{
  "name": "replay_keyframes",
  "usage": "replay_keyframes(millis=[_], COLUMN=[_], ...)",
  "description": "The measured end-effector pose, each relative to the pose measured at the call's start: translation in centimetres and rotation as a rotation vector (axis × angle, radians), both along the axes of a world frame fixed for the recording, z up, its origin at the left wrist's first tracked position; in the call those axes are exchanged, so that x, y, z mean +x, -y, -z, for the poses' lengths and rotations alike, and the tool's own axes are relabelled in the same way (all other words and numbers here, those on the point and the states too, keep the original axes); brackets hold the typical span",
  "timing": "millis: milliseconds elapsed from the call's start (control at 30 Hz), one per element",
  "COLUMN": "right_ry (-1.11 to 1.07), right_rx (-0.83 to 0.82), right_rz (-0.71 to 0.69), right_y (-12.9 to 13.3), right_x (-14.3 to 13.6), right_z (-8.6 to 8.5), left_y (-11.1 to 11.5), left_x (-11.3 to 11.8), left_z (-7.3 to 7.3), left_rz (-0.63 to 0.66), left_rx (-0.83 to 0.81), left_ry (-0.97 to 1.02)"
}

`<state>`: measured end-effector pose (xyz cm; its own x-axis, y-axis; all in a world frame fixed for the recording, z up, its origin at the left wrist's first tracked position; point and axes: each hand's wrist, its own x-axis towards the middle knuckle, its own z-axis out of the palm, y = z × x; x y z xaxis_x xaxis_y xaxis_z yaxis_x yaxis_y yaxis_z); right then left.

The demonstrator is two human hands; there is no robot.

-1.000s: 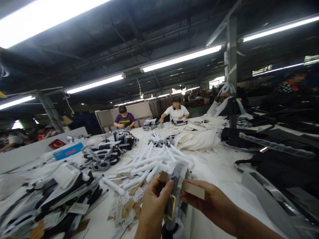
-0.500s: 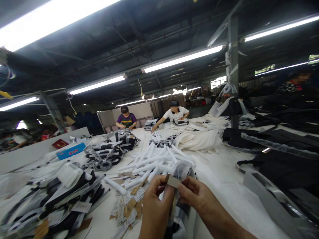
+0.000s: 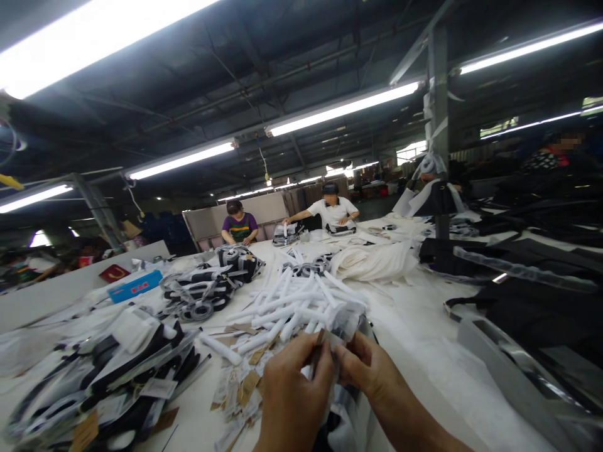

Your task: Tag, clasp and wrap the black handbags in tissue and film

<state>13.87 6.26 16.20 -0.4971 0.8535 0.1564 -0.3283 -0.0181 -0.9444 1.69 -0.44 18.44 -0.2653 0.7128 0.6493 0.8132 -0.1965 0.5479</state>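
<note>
My left hand [image 3: 296,376] pinches a small brown cardboard tag [image 3: 318,346], seen almost edge-on, between thumb and fingers. Close beside it, my right hand [image 3: 370,370] is closed, thumb against fingers; what sits in its pinch is too small and blurred to name. Around and beneath both hands is a black-and-grey bag-like item [image 3: 346,398] partly wrapped in cloudy plastic [image 3: 347,319]. To the left of my left hand lies a heap of loose paper and cardboard tags [image 3: 247,389]. White rolled tubes [image 3: 282,307] are piled just beyond my hands.
Plastic-wrapped black items [image 3: 136,376] are heaped at left, with another pile [image 3: 202,289] behind. A blue box [image 3: 135,287] lies farther back. White sheeting [image 3: 377,262] and black pieces [image 3: 532,320] lie at right, by a post [image 3: 440,125]. Two co-workers [image 3: 239,225] work across the table.
The tag in my left hand has turned from showing its flat face to nearly edge-on. A co-worker's outstretched hand has moved from the white tubes to a wrapped pile.
</note>
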Motion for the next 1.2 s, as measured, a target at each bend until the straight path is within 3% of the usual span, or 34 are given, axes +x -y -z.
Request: replay_keyframes(millis=[133,233,333,500,567,633,700,833,900,1000,1100,1200], right_ry=[-0.012,-0.045,-0.084,-0.14,-0.132,-0.1,-0.085,-0.075,-0.068,0.081,0.403,0.829], right_rx=[0.0,0.012,0.031,0.043,0.05,0.045,0.042,0.075,0.114,0.302,0.611,0.7], right_rz=[0.006,-0.012,-0.022,-0.138,-0.121,-0.068,-0.05,-0.099,-0.122,-0.07,0.233,0.797], right_y=[0.0,0.1,0.1,-0.1,-0.3,-0.7,-1.1,-1.3,-1.3,-1.9,-3.8,-6.7], right_x=[-0.2,0.0,0.4,0.9,1.1,1.5,1.9,2.4,2.6,3.8,8.4,15.9], right_z=[0.0,-0.2,-0.3,-0.1,0.0,0.1,0.1,0.3,0.5,1.0,2.7,5.9], left_y=[0.3,0.9,0.9,0.3,0.3,0.4,0.5,-0.1,-0.7,-1.2,-1.4,-1.7], left_x=[-0.1,1.3,2.8,3.1,2.5,1.5,0.5,-0.9,-0.9,-0.4,-0.6,-1.8], left_z=[1.3,2.1,2.6,3.7,3.8,3.3,2.4,0.7,0.6,1.1,1.8,2.7], left_rz=[-0.173,-0.379,-0.497,-0.496,-0.418,-0.24,-0.031,0.31,0.358,0.301,0.227,0.189], left_rx=[0.105,0.055,-0.029,-0.06,0.001,0.051,0.012,-0.277,-0.332,-0.358,-0.384,-0.405], left_ry=[-0.572,-0.853,-0.935,-0.907,-0.835,-0.68,-0.383,0.416,0.626,0.682,0.7,0.696])
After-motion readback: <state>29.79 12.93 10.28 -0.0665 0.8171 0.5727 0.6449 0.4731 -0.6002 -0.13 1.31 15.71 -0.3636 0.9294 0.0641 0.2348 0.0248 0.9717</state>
